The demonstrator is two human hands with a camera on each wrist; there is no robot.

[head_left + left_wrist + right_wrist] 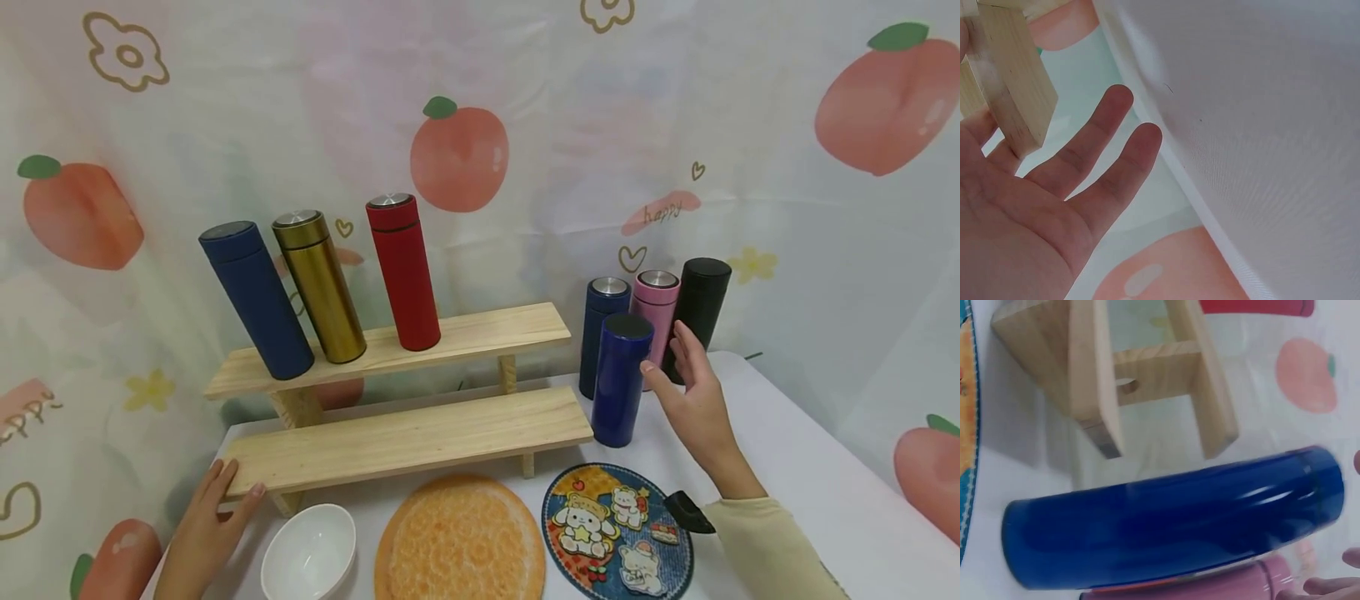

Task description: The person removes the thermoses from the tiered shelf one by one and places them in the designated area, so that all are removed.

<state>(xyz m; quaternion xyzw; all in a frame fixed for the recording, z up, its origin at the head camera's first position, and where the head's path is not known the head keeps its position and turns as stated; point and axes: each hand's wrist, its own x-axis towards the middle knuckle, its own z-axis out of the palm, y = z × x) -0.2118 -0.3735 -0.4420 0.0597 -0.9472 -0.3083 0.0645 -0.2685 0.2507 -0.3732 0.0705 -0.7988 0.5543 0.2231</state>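
Observation:
At the left end of the two-tier wooden stand (pixel 420 437), my left hand (pixel 206 521) rests against the lower board, thumb by its front edge. Two of its fingers extend past the board end (pixel 1019 87) in the left wrist view. My right hand (pixel 693 404) is raised with spread fingers beside a glossy blue thermos flask (pixel 619 383), holding nothing. Its fingertips (pixel 1325 586) show at the right edge of the right wrist view, near the pink flask (pixel 1210 584). Behind the glossy one stand a dark blue flask (pixel 596 342) and a black flask (pixel 703 304).
Blue (pixel 258 300), gold (pixel 321 287) and red (pixel 405 271) flasks stand on the upper board. In front of the stand are a white bowl (pixel 309 550), a round bread-patterned mat (pixel 460 542) and a round cartoon mat (pixel 551 500). A peach-printed curtain (pixel 540 108) hangs behind.

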